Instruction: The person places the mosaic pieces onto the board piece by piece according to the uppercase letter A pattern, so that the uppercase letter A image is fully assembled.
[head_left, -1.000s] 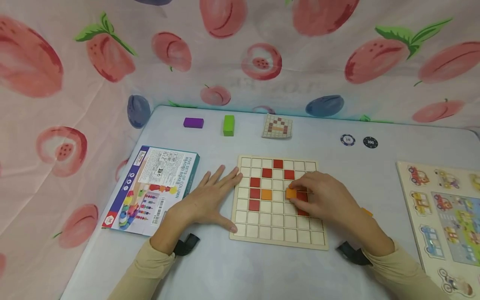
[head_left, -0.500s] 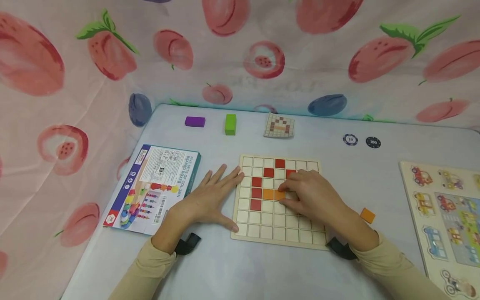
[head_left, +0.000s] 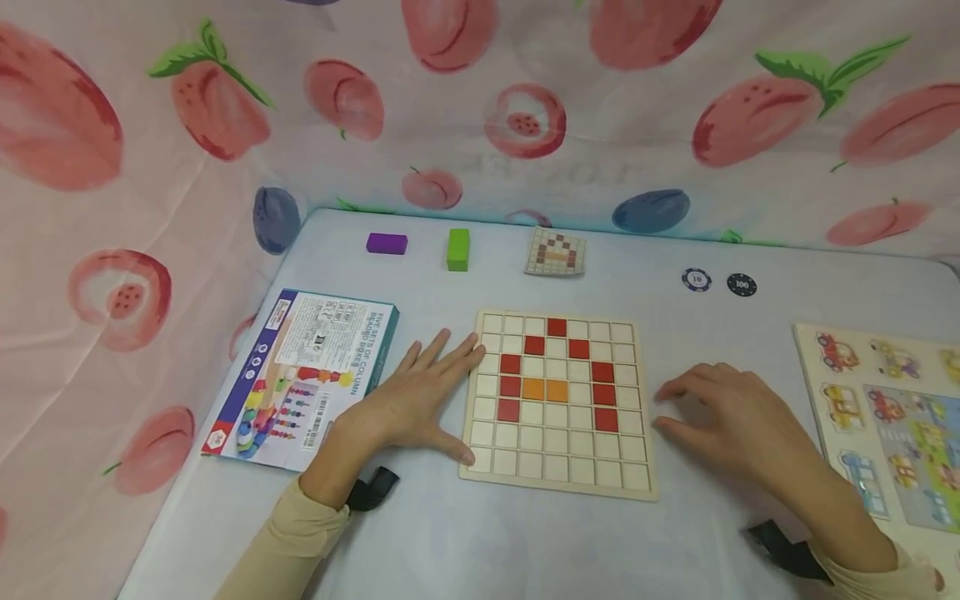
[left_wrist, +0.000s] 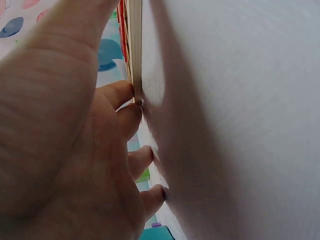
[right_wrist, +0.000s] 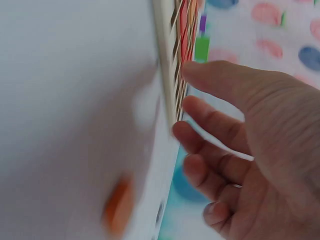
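A wooden grid board point(head_left: 557, 442) lies on the table, with red tiles point(head_left: 603, 394) set in a peaked outline and two orange tiles point(head_left: 545, 389) side by side inside it. Spread across the board's left edge is my left hand point(head_left: 412, 404), its thumb and fingertips touching the rim and table. My right hand point(head_left: 738, 425) hovers to the right of the board, thumb and forefinger apart and nothing between them. A loose orange tile point(right_wrist: 119, 207) lies on the table in the right wrist view; the right hand hides it from the head view.
A pattern card point(head_left: 555, 252), a green block point(head_left: 458, 250) and a purple block point(head_left: 387, 244) sit along the back. Two round chips point(head_left: 697, 280) lie behind the right hand. A boxed toy point(head_left: 303, 379) is at left, a vehicle puzzle point(head_left: 847, 367) at right.
The right hand first slid an orange tile left, beside the other orange one. It has since let go and moved right, off the board. The left hand has stayed in place.
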